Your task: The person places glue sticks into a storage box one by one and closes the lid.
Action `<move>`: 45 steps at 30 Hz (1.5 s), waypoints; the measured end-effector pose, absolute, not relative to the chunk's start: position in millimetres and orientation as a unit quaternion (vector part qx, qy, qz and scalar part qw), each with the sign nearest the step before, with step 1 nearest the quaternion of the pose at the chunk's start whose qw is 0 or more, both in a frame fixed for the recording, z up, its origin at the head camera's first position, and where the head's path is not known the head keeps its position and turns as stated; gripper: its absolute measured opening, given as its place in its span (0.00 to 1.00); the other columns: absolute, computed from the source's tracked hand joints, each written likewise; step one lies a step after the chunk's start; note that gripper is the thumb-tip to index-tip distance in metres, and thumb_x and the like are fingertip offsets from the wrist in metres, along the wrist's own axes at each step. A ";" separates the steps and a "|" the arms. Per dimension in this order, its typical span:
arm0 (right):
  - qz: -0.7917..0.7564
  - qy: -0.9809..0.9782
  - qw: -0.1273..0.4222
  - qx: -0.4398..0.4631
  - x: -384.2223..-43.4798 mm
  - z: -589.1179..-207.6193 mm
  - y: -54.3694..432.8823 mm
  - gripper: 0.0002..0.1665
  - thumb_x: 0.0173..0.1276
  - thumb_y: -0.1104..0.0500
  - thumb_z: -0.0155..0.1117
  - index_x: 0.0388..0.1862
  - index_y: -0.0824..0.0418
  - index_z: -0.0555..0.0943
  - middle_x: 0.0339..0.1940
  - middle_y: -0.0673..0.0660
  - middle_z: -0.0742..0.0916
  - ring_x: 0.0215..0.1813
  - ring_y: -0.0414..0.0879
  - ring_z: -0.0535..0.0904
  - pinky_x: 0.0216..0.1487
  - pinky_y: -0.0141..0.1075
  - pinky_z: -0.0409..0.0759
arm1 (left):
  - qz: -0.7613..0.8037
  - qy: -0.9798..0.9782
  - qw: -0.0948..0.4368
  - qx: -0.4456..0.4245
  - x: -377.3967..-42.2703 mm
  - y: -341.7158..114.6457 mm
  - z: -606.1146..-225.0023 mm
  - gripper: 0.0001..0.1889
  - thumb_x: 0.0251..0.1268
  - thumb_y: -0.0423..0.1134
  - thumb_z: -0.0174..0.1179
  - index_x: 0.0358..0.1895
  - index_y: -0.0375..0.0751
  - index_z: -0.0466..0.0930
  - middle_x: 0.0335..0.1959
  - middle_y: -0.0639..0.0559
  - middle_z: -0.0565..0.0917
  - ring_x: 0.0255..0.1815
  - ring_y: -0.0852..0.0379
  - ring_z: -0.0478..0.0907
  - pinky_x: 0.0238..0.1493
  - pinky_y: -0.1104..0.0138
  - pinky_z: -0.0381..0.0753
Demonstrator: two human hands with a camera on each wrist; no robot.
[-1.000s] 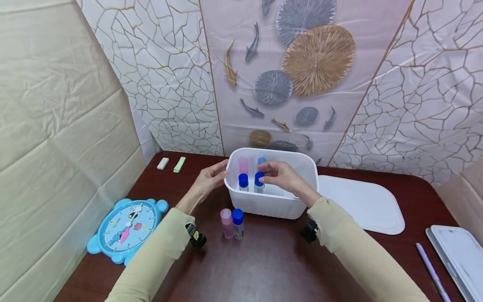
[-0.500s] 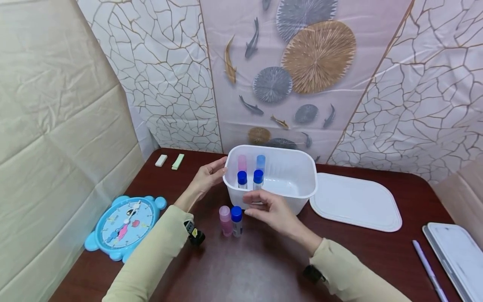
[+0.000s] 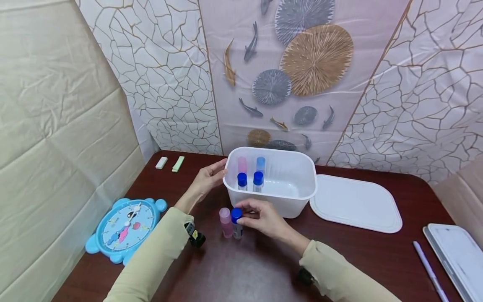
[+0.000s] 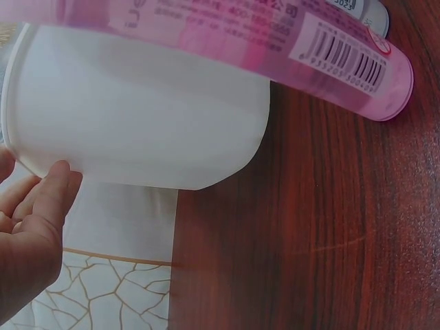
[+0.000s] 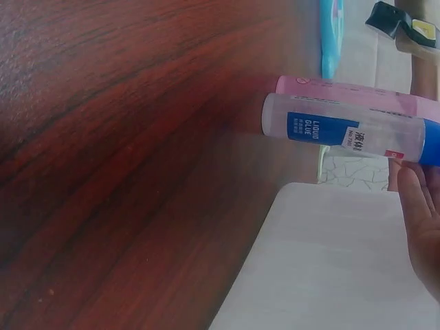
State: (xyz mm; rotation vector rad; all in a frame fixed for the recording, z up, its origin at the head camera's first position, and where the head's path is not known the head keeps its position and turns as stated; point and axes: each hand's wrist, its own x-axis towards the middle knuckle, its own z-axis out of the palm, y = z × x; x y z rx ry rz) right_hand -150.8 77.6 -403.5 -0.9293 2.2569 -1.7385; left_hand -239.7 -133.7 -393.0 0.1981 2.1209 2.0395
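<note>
My right hand (image 3: 264, 218) has its thumb and fingers round the blue cap of a clear liquid glue bottle (image 5: 337, 127), which stands upright on the table. Right beside that stands a pink bottle (image 3: 226, 226) of the same shape, its barcode facing the left wrist camera. Behind them is a white plastic bin (image 3: 271, 201). My left hand (image 3: 205, 180) touches the bin's left side at the rim with extended fingers. Inside the bin, two blue-capped bottles (image 3: 258, 180) stand in front, with a pink bottle (image 3: 242, 164) and a light blue bottle (image 3: 260, 163) behind.
A white lid (image 3: 356, 203) lies right of the bin. Farther right are a purple pen (image 3: 430, 270) and a white case (image 3: 458, 256). A blue toy clock (image 3: 128, 228) lies at left, with a white block (image 3: 161, 162) and a pale green piece (image 3: 178, 164) at the back.
My right hand has left the bottle inside the bin, come forward over the front rim and closed in on the blue cap of the front glue bottle. My left hand has stayed at the bin.
</note>
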 end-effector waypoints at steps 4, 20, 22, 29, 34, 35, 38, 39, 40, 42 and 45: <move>-0.580 0.752 0.072 -0.303 -151.1 -403.7 77.6 0.19 0.58 0.66 0.68 0.50 0.69 0.79 0.42 0.64 0.85 0.42 0.50 0.82 0.46 0.32 0.83 | 0.688 0.716 0.097 0.070 -238.8 -133.2 -391.9 0.26 0.69 0.35 0.54 0.69 0.38 0.63 0.67 0.39 0.68 0.64 0.42 0.70 0.60 0.56 0.74; -0.619 0.735 0.072 -0.266 -153.7 -364.0 112.2 0.16 0.61 0.68 0.64 0.48 0.73 0.78 0.39 0.60 0.86 0.40 0.39 0.82 0.44 0.31 0.83 | 0.693 0.711 0.106 0.059 -239.6 -132.8 -390.9 0.27 0.68 0.34 0.54 0.70 0.39 0.62 0.68 0.41 0.67 0.65 0.44 0.69 0.60 0.58 0.73; -0.639 0.722 0.054 -0.259 -158.9 -346.0 123.8 0.14 0.62 0.69 0.63 0.47 0.72 0.78 0.38 0.54 0.87 0.39 0.38 0.82 0.44 0.31 0.83 | 0.695 0.709 0.105 0.060 -239.4 -132.6 -389.6 0.27 0.68 0.34 0.54 0.70 0.39 0.62 0.68 0.40 0.67 0.65 0.44 0.69 0.60 0.57 0.73; -0.706 0.677 -0.043 -0.206 -194.0 -305.8 164.6 0.11 0.64 0.68 0.61 0.41 0.53 0.80 0.34 0.47 0.84 0.36 0.36 0.82 0.41 0.28 0.83 | 0.698 0.705 0.111 0.058 -239.4 -133.6 -390.3 0.27 0.69 0.34 0.54 0.70 0.39 0.61 0.68 0.40 0.67 0.65 0.44 0.68 0.60 0.57 0.73; -0.673 0.721 -0.041 -0.160 -226.8 -321.7 177.9 0.10 0.66 0.66 0.60 0.46 0.62 0.77 0.34 0.44 0.83 0.36 0.34 0.80 0.42 0.25 0.82 | 0.702 0.700 0.114 0.061 -239.2 -135.3 -393.0 0.27 0.69 0.34 0.53 0.70 0.39 0.61 0.68 0.40 0.67 0.65 0.44 0.68 0.61 0.58 0.73; -0.659 0.737 -0.032 -0.149 -232.3 -327.2 179.1 0.11 0.66 0.65 0.61 0.47 0.64 0.76 0.34 0.44 0.83 0.36 0.34 0.80 0.42 0.25 0.82 | 0.702 0.700 0.115 0.063 -239.3 -135.3 -393.8 0.27 0.69 0.34 0.53 0.70 0.39 0.61 0.68 0.39 0.67 0.66 0.44 0.68 0.61 0.58 0.73; -0.604 0.788 0.000 -0.122 -246.2 -341.9 180.7 0.17 0.66 0.63 0.61 0.51 0.70 0.74 0.35 0.45 0.84 0.38 0.34 0.80 0.43 0.25 0.81 | 0.702 0.700 0.118 0.062 -239.7 -134.9 -395.2 0.27 0.69 0.33 0.53 0.70 0.38 0.61 0.68 0.39 0.67 0.66 0.44 0.68 0.61 0.58 0.73; -0.586 0.802 0.011 -0.115 -249.8 -345.5 180.7 0.18 0.66 0.62 0.62 0.52 0.70 0.74 0.37 0.47 0.84 0.38 0.34 0.80 0.44 0.26 0.81 | 0.701 0.701 0.117 0.059 -239.9 -134.6 -395.5 0.27 0.69 0.34 0.53 0.70 0.39 0.61 0.68 0.39 0.67 0.65 0.45 0.68 0.60 0.59 0.73; -0.565 0.817 0.019 -0.111 -252.8 -348.2 180.4 0.19 0.66 0.61 0.62 0.52 0.70 0.74 0.38 0.50 0.84 0.39 0.35 0.80 0.45 0.27 0.81 | 0.700 0.702 0.117 0.057 -240.0 -134.4 -395.5 0.27 0.69 0.34 0.53 0.70 0.39 0.62 0.68 0.40 0.68 0.65 0.45 0.69 0.60 0.59 0.74; -0.531 0.840 0.032 -0.111 -258.2 -351.3 179.0 0.19 0.66 0.60 0.63 0.52 0.69 0.74 0.42 0.56 0.84 0.40 0.37 0.80 0.47 0.30 0.81 | 0.699 0.704 0.114 0.055 -240.4 -134.2 -395.3 0.27 0.68 0.34 0.54 0.69 0.40 0.63 0.67 0.40 0.68 0.65 0.45 0.69 0.60 0.59 0.74; -0.493 0.861 0.040 -0.123 -264.5 -353.8 175.7 0.18 0.65 0.62 0.63 0.51 0.69 0.75 0.44 0.63 0.83 0.42 0.42 0.80 0.47 0.33 0.82 | 0.699 0.704 0.108 0.061 -240.2 -134.5 -394.6 0.27 0.68 0.35 0.55 0.69 0.41 0.63 0.67 0.40 0.69 0.64 0.46 0.70 0.60 0.58 0.74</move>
